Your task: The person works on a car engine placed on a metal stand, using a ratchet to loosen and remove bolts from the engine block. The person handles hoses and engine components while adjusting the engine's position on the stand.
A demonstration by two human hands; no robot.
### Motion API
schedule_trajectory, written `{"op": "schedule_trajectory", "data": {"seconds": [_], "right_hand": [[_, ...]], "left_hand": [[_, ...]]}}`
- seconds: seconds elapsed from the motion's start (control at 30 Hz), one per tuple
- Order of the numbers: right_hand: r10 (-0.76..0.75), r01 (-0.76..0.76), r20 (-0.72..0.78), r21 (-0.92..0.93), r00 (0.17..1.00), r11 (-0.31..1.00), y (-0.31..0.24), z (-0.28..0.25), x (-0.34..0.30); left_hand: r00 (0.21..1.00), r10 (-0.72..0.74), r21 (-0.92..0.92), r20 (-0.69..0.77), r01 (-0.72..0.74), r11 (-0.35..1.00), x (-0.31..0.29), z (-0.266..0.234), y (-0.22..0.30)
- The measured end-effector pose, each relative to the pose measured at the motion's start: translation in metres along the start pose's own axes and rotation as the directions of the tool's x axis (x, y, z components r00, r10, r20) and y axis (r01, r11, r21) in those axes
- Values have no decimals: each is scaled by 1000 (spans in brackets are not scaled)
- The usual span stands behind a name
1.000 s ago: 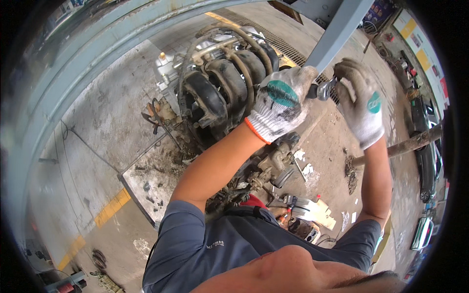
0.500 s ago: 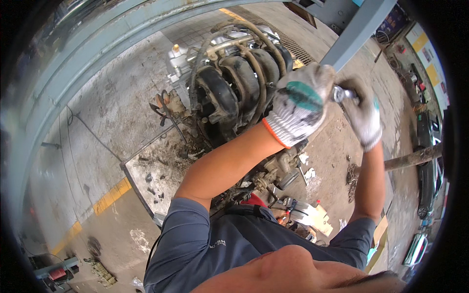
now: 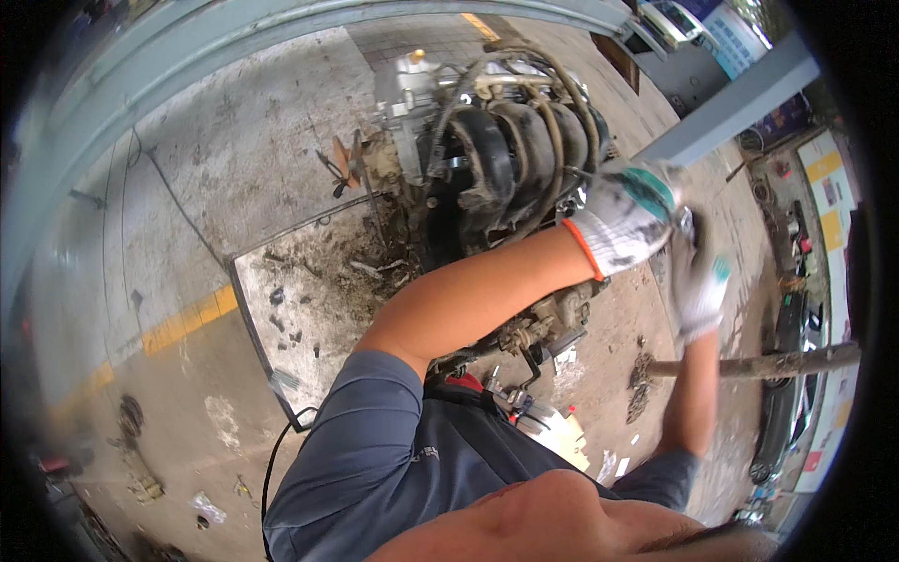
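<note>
My left hand (image 3: 632,217), in a whitish knit glove with a green patch and an orange cuff, is raised beside the engine. Its fingers curl away from view, so what they close on is hidden. My right hand (image 3: 698,290), gloved too and smeared by motion, is closed around a shiny metal tool (image 3: 686,223) whose rounded end shows between the two hands. The tool's exact kind cannot be made out. To the left of both hands stands a dirty engine (image 3: 487,155) with black intake pipes and brown hoses.
A dirt-strewn metal tray (image 3: 300,318) lies under the engine's left side. A blue-grey post (image 3: 740,103) slants in behind my hands, and a rusty bar (image 3: 758,365) extends past my right forearm. Oily parts (image 3: 538,328) sit beneath my left forearm.
My view has shifted, and the engine now sits further right in it. Both hands stay close together, now lower in the picture, with the metal tool still between them.
</note>
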State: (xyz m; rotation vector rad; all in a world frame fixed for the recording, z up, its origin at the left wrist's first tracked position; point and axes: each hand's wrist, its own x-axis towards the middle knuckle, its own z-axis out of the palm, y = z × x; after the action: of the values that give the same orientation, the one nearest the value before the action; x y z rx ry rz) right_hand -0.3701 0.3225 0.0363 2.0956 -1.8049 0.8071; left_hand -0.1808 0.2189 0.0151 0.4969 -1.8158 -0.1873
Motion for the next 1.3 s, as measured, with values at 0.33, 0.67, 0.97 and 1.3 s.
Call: {"op": "schedule_trajectory", "data": {"seconds": [0.33, 0.67, 0.97, 1.3], "right_hand": [[-273, 312, 180, -246, 945, 918, 26, -38, 68], [-114, 136, 94, -280, 989, 950, 34, -22, 21], [362, -443, 257, 453, 896, 774, -37, 1, -44], [131, -217, 271, 317, 954, 923, 102, -16, 19]], "left_hand": [[1000, -12, 21, 17, 12, 1000, -13, 8, 8], [999, -33, 90, -5, 33, 995, -14, -3, 13], [992, 20, 151, 128, -39, 988, -27, 17, -4], [995, -100, -11, 25, 100, 995, -19, 5, 5]]}}
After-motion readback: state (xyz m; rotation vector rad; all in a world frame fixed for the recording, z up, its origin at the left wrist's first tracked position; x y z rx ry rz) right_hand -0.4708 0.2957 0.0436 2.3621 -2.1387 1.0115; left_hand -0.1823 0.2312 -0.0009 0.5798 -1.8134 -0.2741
